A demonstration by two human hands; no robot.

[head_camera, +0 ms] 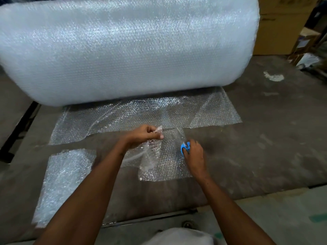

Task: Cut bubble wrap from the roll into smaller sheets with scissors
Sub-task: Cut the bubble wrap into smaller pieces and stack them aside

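Note:
A huge roll of bubble wrap (127, 48) lies across the back of the dark work surface (256, 138). Its unrolled end (141, 114) spreads flat toward me. My left hand (143, 135) pinches the top edge of a partly cut sheet (166, 161) and lifts it slightly. My right hand (194, 156) grips blue-handled scissors (184, 147) at the sheet's right edge; the blades are hidden by the hand and wrap. A stack of cut sheets (63, 183) lies at the front left.
Cardboard boxes (283, 23) and clutter stand at the back right beyond the surface. A white smear (273, 76) marks the surface at right. A metal rail (150, 218) runs along the front edge, with pale floor (283, 218) below.

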